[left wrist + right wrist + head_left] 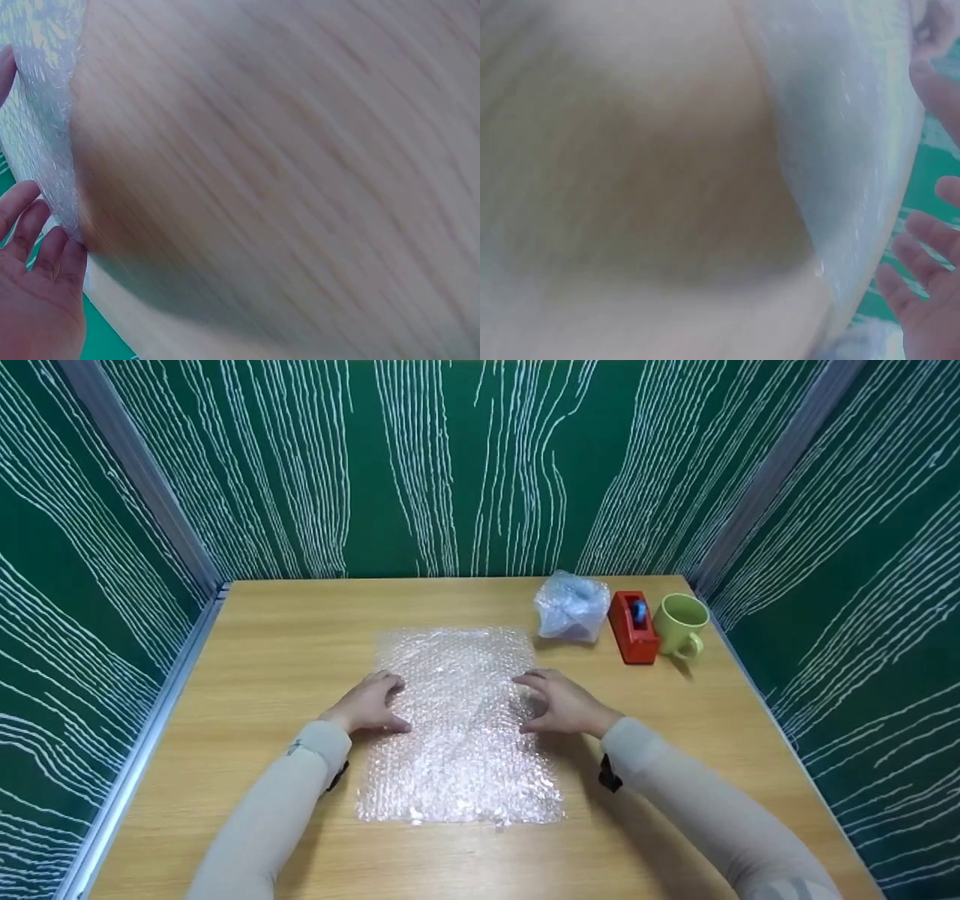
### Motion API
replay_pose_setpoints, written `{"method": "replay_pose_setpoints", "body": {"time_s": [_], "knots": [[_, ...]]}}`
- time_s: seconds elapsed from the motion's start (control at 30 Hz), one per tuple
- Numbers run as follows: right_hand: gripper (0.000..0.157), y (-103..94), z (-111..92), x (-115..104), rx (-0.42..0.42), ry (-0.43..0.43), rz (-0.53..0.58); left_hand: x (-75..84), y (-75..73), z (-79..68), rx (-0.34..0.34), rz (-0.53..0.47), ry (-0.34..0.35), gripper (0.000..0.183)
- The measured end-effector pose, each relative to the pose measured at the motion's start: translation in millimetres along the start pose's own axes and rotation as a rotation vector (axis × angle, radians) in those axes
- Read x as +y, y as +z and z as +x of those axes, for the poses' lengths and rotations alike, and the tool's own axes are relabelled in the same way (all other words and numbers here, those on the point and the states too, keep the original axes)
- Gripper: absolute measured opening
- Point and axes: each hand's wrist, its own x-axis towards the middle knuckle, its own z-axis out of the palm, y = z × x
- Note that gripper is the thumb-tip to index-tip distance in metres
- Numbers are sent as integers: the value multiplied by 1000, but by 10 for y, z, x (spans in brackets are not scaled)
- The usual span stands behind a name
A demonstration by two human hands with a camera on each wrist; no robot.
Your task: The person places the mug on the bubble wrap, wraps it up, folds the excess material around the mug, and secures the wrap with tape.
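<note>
A sheet of clear bubble wrap (461, 750) lies flat on the wooden table in front of me. At its left edge is my left hand (371, 703), thumb and fingers spread apart, the fingertips at the wrap's border; the left wrist view shows these fingers (52, 251) beside the sheet. Over the right edge my right hand (559, 703) is held with thumb and fingers apart, and nothing is between them. In the right wrist view its fingers (922, 259) look relaxed and seem slightly above the wrap.
Towards the back right stands a bubble-wrapped bundle (572, 607), beside a red tape dispenser (634, 630) with a blue roll. A green mug (679, 626) is at the far right of these. Green walls with white lines enclose the table (285, 652) on three sides.
</note>
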Motion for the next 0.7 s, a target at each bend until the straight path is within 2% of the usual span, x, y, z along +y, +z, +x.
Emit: {"method": "replay_pose_setpoints", "body": {"time_s": [0.3,0.6,0.7], "knots": [[90,-219,3,201,58,66,28,10,2,-22,15,-6,19,88],[89,-421,-48,386,135,132,50,14,0,-2,13,2,4,89],[90,-494,-76,448,160,183,68,9,1,10,13,7,0,90]]}}
